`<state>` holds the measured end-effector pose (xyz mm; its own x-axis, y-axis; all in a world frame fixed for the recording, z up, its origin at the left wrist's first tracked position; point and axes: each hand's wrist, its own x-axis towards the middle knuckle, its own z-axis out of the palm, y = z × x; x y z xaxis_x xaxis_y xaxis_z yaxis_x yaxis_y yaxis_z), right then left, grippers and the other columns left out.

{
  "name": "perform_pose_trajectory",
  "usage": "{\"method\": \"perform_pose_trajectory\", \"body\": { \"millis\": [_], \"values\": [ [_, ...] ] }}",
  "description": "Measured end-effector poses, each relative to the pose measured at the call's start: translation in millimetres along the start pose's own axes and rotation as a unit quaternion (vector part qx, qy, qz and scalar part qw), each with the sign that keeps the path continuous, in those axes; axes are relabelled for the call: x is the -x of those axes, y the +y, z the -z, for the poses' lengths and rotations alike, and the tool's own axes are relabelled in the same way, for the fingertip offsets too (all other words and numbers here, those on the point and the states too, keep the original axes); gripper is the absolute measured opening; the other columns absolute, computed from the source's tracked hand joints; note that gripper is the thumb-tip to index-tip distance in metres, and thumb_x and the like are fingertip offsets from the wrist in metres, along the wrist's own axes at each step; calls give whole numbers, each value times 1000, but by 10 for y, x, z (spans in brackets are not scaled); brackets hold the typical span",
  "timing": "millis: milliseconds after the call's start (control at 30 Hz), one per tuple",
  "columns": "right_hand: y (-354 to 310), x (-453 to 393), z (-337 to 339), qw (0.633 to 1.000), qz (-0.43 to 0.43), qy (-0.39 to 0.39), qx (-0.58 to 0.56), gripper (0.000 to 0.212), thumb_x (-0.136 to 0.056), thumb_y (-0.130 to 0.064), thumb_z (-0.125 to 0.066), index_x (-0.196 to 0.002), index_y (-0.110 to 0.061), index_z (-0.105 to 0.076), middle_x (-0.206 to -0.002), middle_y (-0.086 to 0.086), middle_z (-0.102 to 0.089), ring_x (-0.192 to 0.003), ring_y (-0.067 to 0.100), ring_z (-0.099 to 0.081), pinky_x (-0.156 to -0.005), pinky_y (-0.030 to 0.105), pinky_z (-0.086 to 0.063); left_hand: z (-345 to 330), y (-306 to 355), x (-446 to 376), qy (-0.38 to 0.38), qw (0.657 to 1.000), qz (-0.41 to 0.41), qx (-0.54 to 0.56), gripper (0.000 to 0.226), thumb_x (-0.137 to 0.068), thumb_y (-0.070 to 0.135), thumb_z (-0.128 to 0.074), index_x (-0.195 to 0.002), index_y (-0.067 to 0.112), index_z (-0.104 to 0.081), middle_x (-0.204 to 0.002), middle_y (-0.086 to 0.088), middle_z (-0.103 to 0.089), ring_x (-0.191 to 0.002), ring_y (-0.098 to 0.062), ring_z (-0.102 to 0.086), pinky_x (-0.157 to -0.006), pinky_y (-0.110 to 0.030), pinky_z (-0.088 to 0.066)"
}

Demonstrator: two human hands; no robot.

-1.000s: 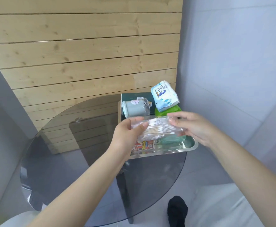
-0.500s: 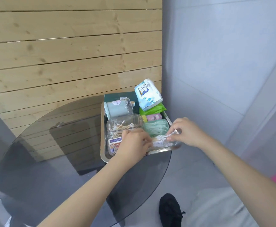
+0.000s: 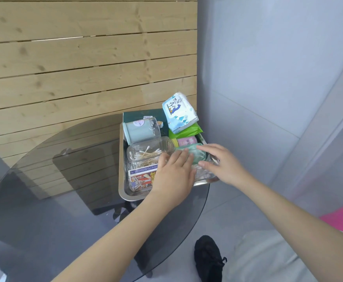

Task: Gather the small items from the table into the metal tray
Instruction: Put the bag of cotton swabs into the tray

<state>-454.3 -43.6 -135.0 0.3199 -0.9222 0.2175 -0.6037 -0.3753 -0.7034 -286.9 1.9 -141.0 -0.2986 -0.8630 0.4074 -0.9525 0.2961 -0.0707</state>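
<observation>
The metal tray (image 3: pixel 122 186) sits at the far right edge of a round dark glass table (image 3: pixel 64 200), packed with small items. A clear bag of cotton swabs (image 3: pixel 202 173) lies in the tray's near right corner, mostly covered by my hands. My left hand (image 3: pixel 173 176) rests flat over the tray's front, fingers spread. My right hand (image 3: pixel 220 163) hovers over the right side with fingers apart, touching the bag. A clear box of cotton swabs (image 3: pixel 146 154) and a printed card box (image 3: pixel 143 179) lie to the left of my hands.
In the tray's back half are a pale blue canister (image 3: pixel 140 131), a white-blue tissue pack (image 3: pixel 179 111), a green pack (image 3: pixel 186 131), a pink tube (image 3: pixel 188 141) and a mint pouch (image 3: pixel 197 154). A wood-slat wall stands behind, a grey wall to the right. My black shoe (image 3: pixel 208 257) shows below.
The bag of cotton swabs, held above the tray by both hands, was lowered into the tray's near right corner. Both hands now lie open over it.
</observation>
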Motion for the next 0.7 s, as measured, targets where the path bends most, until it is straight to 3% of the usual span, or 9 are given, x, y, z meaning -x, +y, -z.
{"method": "perform_pose_trajectory", "body": {
  "millis": [67, 167, 300, 467, 700],
  "values": [
    [17, 16, -47, 1000, -1, 11, -5, 47, -84, -20, -67, -129, -21, -57, -129, 2, -56, -122, 19, -50, -107, 35, -37, -44, 3, 2, 9, 1000, -2, -18, 44, -86, 32, -39, -110, 12, -70, -113, -4, -71, -102, -20, -67, -89, -37, -28],
    [13, 41, -70, 999, -27, 31, -22, 41, -84, -16, -66, -124, -22, -61, -118, -3, -56, -115, 15, -53, -98, 21, -36, -68, -7, 15, 48, 999, -16, -19, 39, -86, 30, -41, -107, 14, -69, -106, -1, -70, -94, -21, -67, -85, -35, -29],
    [-22, 81, -92, 995, -27, 94, -26, 25, -82, -21, -68, -106, -23, -70, -105, -1, -57, -102, 15, -56, -91, 26, -42, -66, -5, 28, 76, 997, -19, 2, 31, -86, 27, -44, -101, 17, -70, -97, 2, -70, -86, -21, -66, -83, -33, -29],
    [-57, 51, -163, 996, -46, 76, -8, 43, -91, -26, -55, -134, -24, -50, -134, 2, -48, -131, 22, -36, -107, 25, -25, 5, -63, 89, 115, 990, -3, 79, 30, -86, 24, -45, -102, 15, -69, -104, 0, -70, -94, -22, -65, -80, -30, -29],
    [-161, 27, -238, 994, -96, 45, 9, 56, -94, -37, -47, -145, -22, -32, -151, 4, -36, -141, 25, -27, -114, 39, -25, 187, -287, 298, 206, 968, 123, 73, 31, -81, 19, -50, -106, 16, -67, -116, -12, -62, -105, -24, -43, -86, -36, -27]
  ]
}}
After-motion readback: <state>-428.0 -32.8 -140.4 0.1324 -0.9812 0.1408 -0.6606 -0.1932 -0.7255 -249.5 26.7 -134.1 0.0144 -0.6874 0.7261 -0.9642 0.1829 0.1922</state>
